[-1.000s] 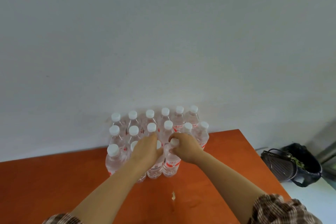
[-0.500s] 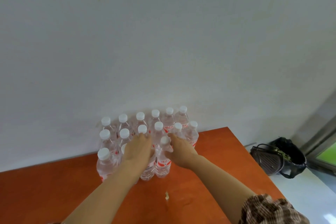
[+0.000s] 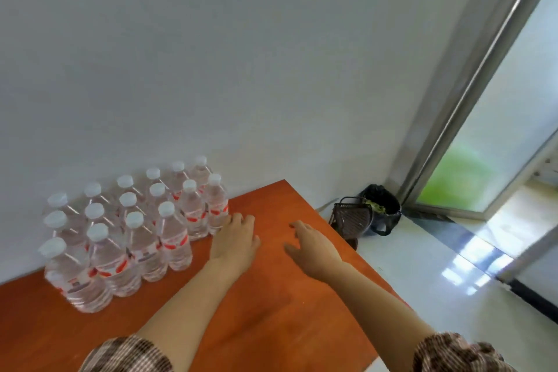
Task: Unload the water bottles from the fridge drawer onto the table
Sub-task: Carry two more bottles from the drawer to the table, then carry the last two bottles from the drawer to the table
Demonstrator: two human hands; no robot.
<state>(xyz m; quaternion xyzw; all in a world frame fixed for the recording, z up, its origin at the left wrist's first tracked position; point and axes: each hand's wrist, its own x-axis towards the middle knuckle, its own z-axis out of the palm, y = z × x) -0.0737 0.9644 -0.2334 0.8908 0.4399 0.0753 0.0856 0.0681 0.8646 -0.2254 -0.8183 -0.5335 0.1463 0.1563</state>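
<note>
We see the water bottles (image 3: 133, 238) standing upright in tight rows on the orange desk (image 3: 271, 311), against the wall (image 3: 241, 69). Our left hand (image 3: 234, 240) is just beside the rightmost bottles, fingers relaxed, empty. Our right hand (image 3: 312, 249) is spread loosely over the desk, holding nothing. A black bin (image 3: 382, 214) sits on the floor beyond.

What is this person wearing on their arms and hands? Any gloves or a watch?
No gloves: the left hand and right hand are bare, with no ring or watch visible. The forearms are uncovered too. The left sleeve and right sleeve are brown-and-cream checked fabric, seen at the bottom edge.
</note>
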